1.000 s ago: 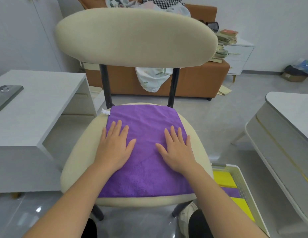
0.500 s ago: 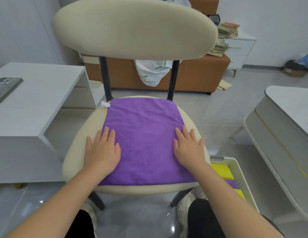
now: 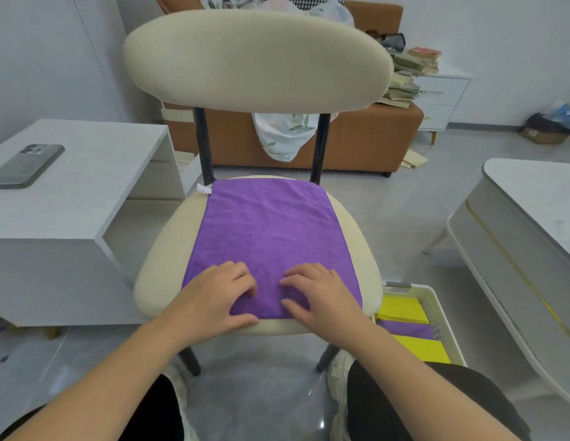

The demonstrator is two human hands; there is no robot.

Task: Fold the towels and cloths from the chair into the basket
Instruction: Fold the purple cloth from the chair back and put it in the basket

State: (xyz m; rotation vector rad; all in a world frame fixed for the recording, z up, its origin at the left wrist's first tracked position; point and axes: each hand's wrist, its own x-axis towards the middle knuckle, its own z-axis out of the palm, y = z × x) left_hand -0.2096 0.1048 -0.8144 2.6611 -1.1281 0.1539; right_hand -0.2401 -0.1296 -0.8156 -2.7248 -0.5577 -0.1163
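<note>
Left hand and right hand, fingers curled, pinch near edge of 1 purple cloth (tag unreadable).

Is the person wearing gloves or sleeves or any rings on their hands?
No. The left hand and right hand are bare: no gloves, rings or watch. The left arm and right arm are bare too, with no sleeves in view.

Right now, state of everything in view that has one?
purple cloth: spread flat on the chair seat, unfolded.
left hand: fingers curled, pinching the cloth's near edge.
right hand: same, pinching the near edge.
basket: on the floor right of the chair, holding folded yellow and purple cloths.
phone: face down on the white table.
</note>
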